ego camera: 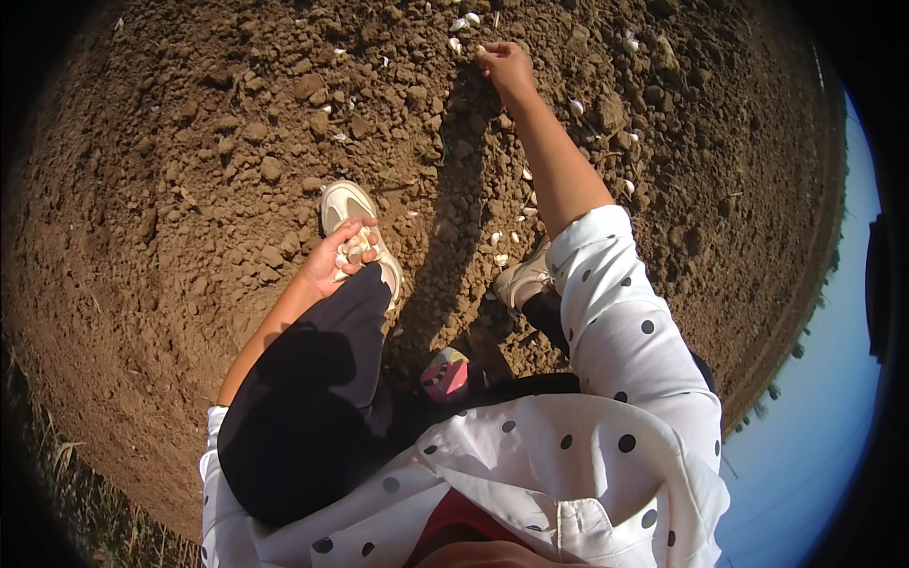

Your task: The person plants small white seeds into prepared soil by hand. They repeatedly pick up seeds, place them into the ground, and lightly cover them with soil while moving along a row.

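My left hand (328, 259) cups several garlic cloves (353, 250), palm up, above the left shoe and beside my bent knee. Stretched out ahead over the soil, my right hand (505, 67) pinches a small pale garlic clove (481, 51) between thumb and fingertips. Close to those fingertips a white clove (454, 45) lies on the ground, with a pair of cloves (466, 21) just beyond it. More cloves are scattered to the right, one of them a single clove (576, 108) beside my right forearm.
Cloddy brown soil (234, 142) spreads all around. My left shoe (346, 202) and right shoe (522, 280) stand on it, with several loose cloves (501, 260) near the right one. A pink patterned object (445, 376) sits between my legs. Dry grass (92, 490) edges the lower left.
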A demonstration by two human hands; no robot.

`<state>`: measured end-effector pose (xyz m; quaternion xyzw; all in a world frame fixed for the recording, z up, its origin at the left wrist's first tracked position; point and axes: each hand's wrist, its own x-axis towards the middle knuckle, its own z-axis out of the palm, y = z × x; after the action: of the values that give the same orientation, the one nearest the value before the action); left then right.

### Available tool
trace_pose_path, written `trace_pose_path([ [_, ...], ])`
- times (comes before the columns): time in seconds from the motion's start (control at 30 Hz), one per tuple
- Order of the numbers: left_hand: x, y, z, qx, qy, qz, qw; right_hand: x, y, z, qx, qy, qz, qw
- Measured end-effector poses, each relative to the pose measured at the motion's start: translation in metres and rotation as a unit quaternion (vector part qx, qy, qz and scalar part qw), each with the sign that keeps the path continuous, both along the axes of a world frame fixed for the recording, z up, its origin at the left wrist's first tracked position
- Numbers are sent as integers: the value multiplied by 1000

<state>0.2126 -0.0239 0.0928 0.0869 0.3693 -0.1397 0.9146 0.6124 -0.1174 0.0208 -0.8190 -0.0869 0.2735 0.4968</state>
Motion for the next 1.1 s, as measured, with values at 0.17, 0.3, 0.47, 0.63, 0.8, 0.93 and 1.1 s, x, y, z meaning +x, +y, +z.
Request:
trace_pose_path([
  [0.17,0,0,1,4,2,-2,1000,5,16,-1,-163,-272,103,943],
  [0.3,0,-1,2,-3,2,1,1000,16,27,-5,-217,-404,150,876],
  [0.47,-1,1,2,19,2,-4,1000,23,38,-21,-259,-429,132,855],
  [0.63,-3,0,1,8,7,-6,1000,14,30,-22,-214,-407,165,872],
  [0.8,-2,1,0,11,-4,-2,1000,4,27,2,-203,-351,114,907],
  [0.93,-2,0,0,14,0,4,1000,-13,45,8,-232,-305,204,901],
  [1.1,-3,1,-1,3,-9,11,1000,-12,49,0,-212,-237,155,935],
])
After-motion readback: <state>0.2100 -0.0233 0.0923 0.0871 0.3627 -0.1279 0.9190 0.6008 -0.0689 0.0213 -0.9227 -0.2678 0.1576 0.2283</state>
